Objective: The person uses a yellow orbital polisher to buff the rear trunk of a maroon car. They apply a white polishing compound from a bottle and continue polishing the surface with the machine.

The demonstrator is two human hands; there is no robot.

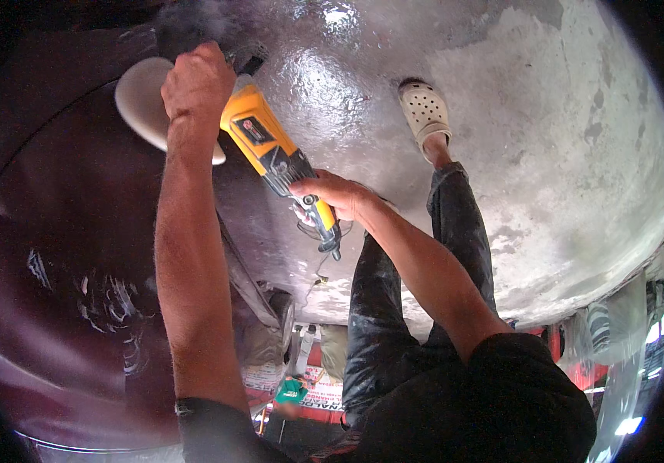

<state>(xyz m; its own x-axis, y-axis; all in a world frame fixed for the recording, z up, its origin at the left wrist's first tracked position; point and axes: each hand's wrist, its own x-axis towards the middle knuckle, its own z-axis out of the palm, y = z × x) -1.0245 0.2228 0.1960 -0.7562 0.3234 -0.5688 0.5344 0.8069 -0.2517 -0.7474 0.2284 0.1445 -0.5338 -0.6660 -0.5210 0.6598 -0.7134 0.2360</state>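
Observation:
A yellow and black car polisher (274, 143) is held between my two hands. My left hand (199, 83) is closed round its front end, next to the pale round polishing pad (137, 96). Farther back, my right hand (333, 193) grips the rear of the body, thumb over the top. The pad is tilted toward a glossy dark maroon car panel (54, 224) on the left; whether it touches the panel I cannot tell. White smears of what looks like polish (112, 305) lie on the panel. My left hand hides part of the pad and the front handle.
Beneath me is a grey concrete floor (533, 154) with wet, shiny patches. My foot in a beige clog (425, 108) stands on it. A thin power cord (318, 282) trails below the polisher. Red and white printed sheeting (316, 386), a green item (291, 390) and clear plastic sheeting (618, 370) appear lower down.

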